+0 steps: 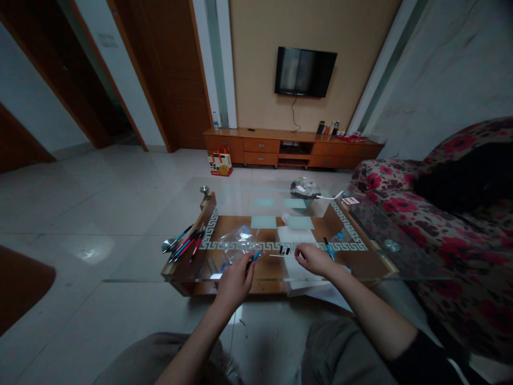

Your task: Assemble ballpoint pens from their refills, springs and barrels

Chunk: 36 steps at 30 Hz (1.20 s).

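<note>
My left hand (pixel 235 280) is closed around a pen barrel with a blue tip (pixel 255 257), held just above the glass coffee table (pixel 188 267). My right hand (pixel 313 259) pinches a thin white refill (pixel 280 255) that points left toward the blue tip. Two small dark pen parts (pixel 284 249) lie on the glass between the hands. A clear plastic bag (pixel 236 240) sits just beyond my left hand. A bunch of red, blue and black pens (pixel 186 244) lies at the table's left end. One blue pen (pixel 328 248) lies to the right of my right hand.
White paper (pixel 297 235) lies under the glass in the middle. A covered bowl (pixel 305 188) and a small red-and-white card (pixel 350 200) sit at the far end. A floral sofa (pixel 441 224) runs along the right. A TV cabinet (pixel 292 147) and shopping bag (pixel 220 162) stand beyond on tiled floor.
</note>
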### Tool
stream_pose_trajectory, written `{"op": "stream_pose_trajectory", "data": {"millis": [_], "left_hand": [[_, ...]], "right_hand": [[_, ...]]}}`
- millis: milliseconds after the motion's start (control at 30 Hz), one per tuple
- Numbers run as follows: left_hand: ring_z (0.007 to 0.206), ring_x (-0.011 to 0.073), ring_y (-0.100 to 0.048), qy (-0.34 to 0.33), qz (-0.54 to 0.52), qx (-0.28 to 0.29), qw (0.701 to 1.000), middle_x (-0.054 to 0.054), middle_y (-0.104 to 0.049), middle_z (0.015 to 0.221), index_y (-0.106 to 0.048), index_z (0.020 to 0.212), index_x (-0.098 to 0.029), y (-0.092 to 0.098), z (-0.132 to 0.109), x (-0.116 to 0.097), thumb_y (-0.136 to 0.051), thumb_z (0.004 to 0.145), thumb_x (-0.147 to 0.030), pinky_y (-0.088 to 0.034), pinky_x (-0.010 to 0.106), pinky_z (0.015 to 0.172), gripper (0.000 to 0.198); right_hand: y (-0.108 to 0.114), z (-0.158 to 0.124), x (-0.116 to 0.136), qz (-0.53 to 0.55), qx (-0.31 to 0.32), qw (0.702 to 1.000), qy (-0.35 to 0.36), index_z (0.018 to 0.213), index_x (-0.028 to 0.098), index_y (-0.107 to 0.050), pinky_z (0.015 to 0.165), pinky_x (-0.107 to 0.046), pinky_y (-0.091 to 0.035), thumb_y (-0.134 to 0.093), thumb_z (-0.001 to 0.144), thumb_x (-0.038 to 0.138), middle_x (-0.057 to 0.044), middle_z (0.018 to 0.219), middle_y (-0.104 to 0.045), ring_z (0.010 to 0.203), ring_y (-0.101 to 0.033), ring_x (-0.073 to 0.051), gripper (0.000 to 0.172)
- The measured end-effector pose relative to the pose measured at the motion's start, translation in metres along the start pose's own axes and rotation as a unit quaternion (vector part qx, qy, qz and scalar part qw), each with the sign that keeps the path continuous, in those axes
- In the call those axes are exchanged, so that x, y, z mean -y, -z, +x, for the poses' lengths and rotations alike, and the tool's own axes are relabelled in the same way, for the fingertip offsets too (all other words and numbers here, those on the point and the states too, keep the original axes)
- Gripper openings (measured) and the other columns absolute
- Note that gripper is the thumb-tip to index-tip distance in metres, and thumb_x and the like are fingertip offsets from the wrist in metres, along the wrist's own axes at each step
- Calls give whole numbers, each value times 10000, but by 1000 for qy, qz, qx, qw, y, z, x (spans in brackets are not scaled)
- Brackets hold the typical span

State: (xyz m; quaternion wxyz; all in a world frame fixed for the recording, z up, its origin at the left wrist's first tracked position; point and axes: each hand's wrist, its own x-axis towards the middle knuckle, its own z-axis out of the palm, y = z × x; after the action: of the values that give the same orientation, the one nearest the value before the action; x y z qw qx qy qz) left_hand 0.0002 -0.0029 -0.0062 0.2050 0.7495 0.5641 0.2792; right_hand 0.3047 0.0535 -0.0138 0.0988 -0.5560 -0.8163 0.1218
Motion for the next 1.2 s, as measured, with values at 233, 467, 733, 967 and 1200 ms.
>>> {"op": "stream_pose_trajectory", "data": {"millis": [233, 467, 733, 967, 1200], "left_hand": [[889, 222, -680, 0, -4, 4, 1000, 69, -714, 992, -565, 1208, -253, 1, 0, 0, -428, 988, -307, -443, 275, 748, 264], [930, 232, -680, -5, 0, -4, 1000, 65, -711, 1052, -540, 1258, -267, 0, 0, 1, -429, 986, -279, -454, 297, 775, 294], [990, 225, -645, -71, 11, -36, 997, 64, -682, 1115, -557, 1262, -269, 2, 1, -1, -471, 944, -176, -476, 324, 831, 342], [1126, 265, -581, -204, 140, -125, 961, 80, -682, 1138, -623, 1261, -278, 9, 2, -8, -538, 912, -121, -399, 437, 983, 391], [1360, 286, -453, -316, 175, -166, 917, 58, -626, 1338, -623, 1276, -304, 10, -7, -11, -579, 926, -177, -182, 504, 1151, 375]], "right_hand": [[0, -1, 0, -1, -7, 1000, 3, 913, 203, -676, 675, -264, -396, -598, 848, 219, -69, 910, -670, 787, -605, -193, 103], [8, 2, 3, 38, -94, 994, -51, 840, 189, -672, 695, -269, -403, -618, 839, 279, -61, 834, -654, 764, -586, -186, 106], [18, 6, 57, 472, -169, 850, -162, 824, 171, -649, 570, -259, -442, -598, 841, 401, -31, 739, -650, 629, -583, -158, 236], [-3, -7, 110, 775, 37, 575, -259, 984, 127, -646, 705, -263, -556, -595, 888, 279, -87, 875, -708, 740, -700, -158, 187], [-9, -10, 122, 861, 139, 370, -321, 1034, 52, -611, 853, -309, -568, -474, 959, 228, -151, 876, -725, 861, -724, -194, 235]]}}
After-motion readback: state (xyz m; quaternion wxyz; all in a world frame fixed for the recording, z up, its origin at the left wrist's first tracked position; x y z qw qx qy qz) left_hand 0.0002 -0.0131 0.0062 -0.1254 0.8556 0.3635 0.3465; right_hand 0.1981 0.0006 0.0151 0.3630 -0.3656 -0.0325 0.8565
